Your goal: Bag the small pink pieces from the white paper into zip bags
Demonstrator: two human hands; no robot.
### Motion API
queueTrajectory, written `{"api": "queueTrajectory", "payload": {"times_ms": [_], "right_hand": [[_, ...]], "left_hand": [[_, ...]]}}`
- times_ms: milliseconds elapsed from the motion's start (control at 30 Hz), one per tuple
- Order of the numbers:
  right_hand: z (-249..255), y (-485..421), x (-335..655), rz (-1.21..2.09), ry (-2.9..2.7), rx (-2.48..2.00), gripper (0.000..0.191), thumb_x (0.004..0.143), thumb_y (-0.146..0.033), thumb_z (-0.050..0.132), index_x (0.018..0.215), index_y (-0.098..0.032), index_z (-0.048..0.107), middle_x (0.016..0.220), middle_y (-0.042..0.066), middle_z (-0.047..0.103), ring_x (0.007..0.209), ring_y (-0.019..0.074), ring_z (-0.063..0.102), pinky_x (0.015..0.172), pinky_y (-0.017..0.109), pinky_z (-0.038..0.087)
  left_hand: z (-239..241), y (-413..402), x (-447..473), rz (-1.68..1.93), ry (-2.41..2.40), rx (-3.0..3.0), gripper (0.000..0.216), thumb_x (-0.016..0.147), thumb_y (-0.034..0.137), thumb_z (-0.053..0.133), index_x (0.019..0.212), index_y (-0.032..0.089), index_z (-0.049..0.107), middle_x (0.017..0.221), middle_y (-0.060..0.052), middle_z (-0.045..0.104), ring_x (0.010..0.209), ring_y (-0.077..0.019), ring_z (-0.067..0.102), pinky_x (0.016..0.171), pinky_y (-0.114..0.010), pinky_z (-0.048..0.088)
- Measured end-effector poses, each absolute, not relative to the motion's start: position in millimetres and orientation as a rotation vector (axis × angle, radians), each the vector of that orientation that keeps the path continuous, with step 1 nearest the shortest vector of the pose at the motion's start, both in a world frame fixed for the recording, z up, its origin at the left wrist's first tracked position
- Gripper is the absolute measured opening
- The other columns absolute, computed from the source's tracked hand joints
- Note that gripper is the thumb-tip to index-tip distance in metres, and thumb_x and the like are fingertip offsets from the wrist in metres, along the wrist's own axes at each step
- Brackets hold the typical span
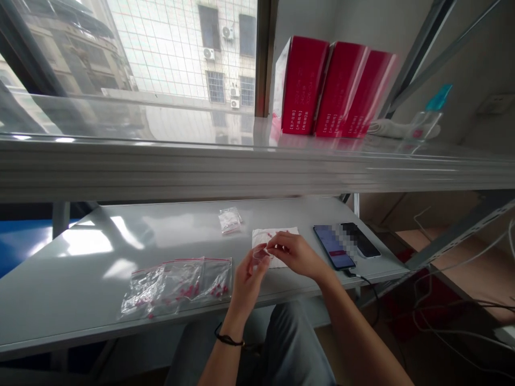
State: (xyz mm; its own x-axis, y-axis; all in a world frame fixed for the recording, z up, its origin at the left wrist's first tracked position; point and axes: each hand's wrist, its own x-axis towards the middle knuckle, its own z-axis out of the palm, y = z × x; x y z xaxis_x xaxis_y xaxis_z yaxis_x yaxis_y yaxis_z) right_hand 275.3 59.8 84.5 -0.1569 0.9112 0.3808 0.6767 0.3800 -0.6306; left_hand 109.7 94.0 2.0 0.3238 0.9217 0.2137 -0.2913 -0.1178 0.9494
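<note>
Big clear bag (177, 287) with little red bits lying flat on the grey table (80, 279). Left hand (248, 280) and right hand (295, 253) close together, both pinching a tiny clear bag (262, 253) over a white paper (273, 238). Phone (335, 246) off to the right.

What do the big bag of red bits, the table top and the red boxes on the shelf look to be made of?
Bag: thin clear plastic film, glossy; it crinkles, and the red bits show through it. Table: smooth grey sheet with a soft sheen, likely painted metal or laminate; window light glares off it. Red boxes: probably glossy printed cardboard, with sharp folded edges; blurred, so not certain.
</note>
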Motion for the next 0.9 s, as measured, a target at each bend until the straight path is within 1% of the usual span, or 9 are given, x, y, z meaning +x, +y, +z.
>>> {"api": "queueTrajectory", "payload": {"times_ms": [100, 200, 267, 367, 433, 633, 700, 800, 900], "right_hand": [[86, 60, 274, 0.379, -1.93, -1.343, 0.014, 0.099, -0.024, 0.06, 0.095, -0.021, 0.074, 0.09, 0.002, 0.071, 0.079, 0.0146, 0.063, 0.075, 0.026, 0.048], [90, 58, 271, 0.375, -1.978, -1.316, 0.016, 0.098, -0.017, 0.059, 0.097, -0.019, 0.075, 0.094, 0.004, 0.074, 0.086, 0.0162, 0.067, 0.082, 0.028, 0.049], [92, 55, 269, 0.386, -1.975, -1.309, 0.017, 0.098, -0.016, 0.06, 0.098, -0.019, 0.076, 0.096, 0.005, 0.075, 0.087, 0.0166, 0.068, 0.086, 0.029, 0.05], [95, 51, 267, 0.418, -1.955, -1.31, 0.015, 0.096, -0.017, 0.063, 0.098, -0.021, 0.078, 0.095, 0.004, 0.077, 0.083, 0.0157, 0.069, 0.084, 0.029, 0.051], [95, 48, 267, 0.432, -1.952, -1.292, 0.017, 0.094, -0.015, 0.064, 0.098, -0.021, 0.079, 0.094, 0.003, 0.079, 0.081, 0.0151, 0.068, 0.081, 0.027, 0.05], [93, 33, 267, 0.367, -1.967, -1.376, 0.025, 0.088, -0.008, 0.066, 0.099, -0.023, 0.083, 0.089, 0.004, 0.081, 0.077, 0.0158, 0.07, 0.076, 0.026, 0.051], [95, 22, 266, 0.359, -1.989, -1.381, 0.024, 0.09, -0.01, 0.066, 0.1, -0.024, 0.083, 0.09, 0.004, 0.081, 0.078, 0.0161, 0.071, 0.076, 0.026, 0.051], [100, -4, 258, 0.413, -2.054, -1.328, 0.026, 0.096, -0.015, 0.059, 0.107, -0.025, 0.081, 0.097, 0.005, 0.082, 0.087, 0.0178, 0.073, 0.081, 0.027, 0.052], [97, -44, 242, 0.513, -2.099, -1.277, 0.039, 0.093, -0.007, 0.051, 0.112, -0.026, 0.078, 0.1, 0.003, 0.081, 0.091, 0.0175, 0.073, 0.084, 0.027, 0.052]], "left_hand": [[5, 93, 110, 1.169, 0.681, 1.378, 0.038, 0.091, 0.047, 0.072, 0.117, 0.02, 0.075, 0.109, -0.005, 0.079, 0.105, -0.0239, 0.069, 0.095, -0.031, 0.05], [9, 93, 110, 1.147, 0.662, 1.418, 0.034, 0.092, 0.047, 0.071, 0.111, 0.019, 0.076, 0.099, -0.004, 0.078, 0.094, -0.0219, 0.068, 0.086, -0.03, 0.051], [11, 93, 110, 1.133, 0.634, 1.393, 0.036, 0.091, 0.048, 0.071, 0.111, 0.018, 0.076, 0.096, -0.004, 0.078, 0.091, -0.0214, 0.067, 0.084, -0.03, 0.051], [13, 93, 110, 1.118, 0.558, 1.298, 0.042, 0.088, 0.049, 0.074, 0.117, 0.018, 0.076, 0.102, -0.006, 0.079, 0.101, -0.0236, 0.068, 0.092, -0.032, 0.051], [13, 92, 110, 1.098, 0.51, 1.25, 0.044, 0.086, 0.05, 0.077, 0.116, 0.018, 0.077, 0.104, -0.007, 0.08, 0.105, -0.0246, 0.068, 0.096, -0.033, 0.05], [21, 84, 109, 1.029, 0.462, 1.267, 0.045, 0.081, 0.05, 0.082, 0.111, 0.017, 0.08, 0.109, -0.01, 0.081, 0.103, -0.0261, 0.07, 0.094, -0.035, 0.053], [26, 75, 106, 0.999, 0.472, 1.293, 0.045, 0.08, 0.051, 0.082, 0.11, 0.018, 0.081, 0.102, -0.009, 0.082, 0.098, -0.0256, 0.071, 0.09, -0.035, 0.054], [30, 52, 92, 0.966, 0.498, 1.307, 0.045, 0.078, 0.054, 0.083, 0.106, 0.019, 0.082, 0.091, -0.006, 0.079, 0.092, -0.0242, 0.069, 0.085, -0.033, 0.055], [18, 14, 66, 0.923, 0.53, 1.297, 0.042, 0.075, 0.059, 0.083, 0.091, 0.02, 0.082, 0.08, -0.004, 0.074, 0.084, -0.0226, 0.066, 0.081, -0.032, 0.054]]}}
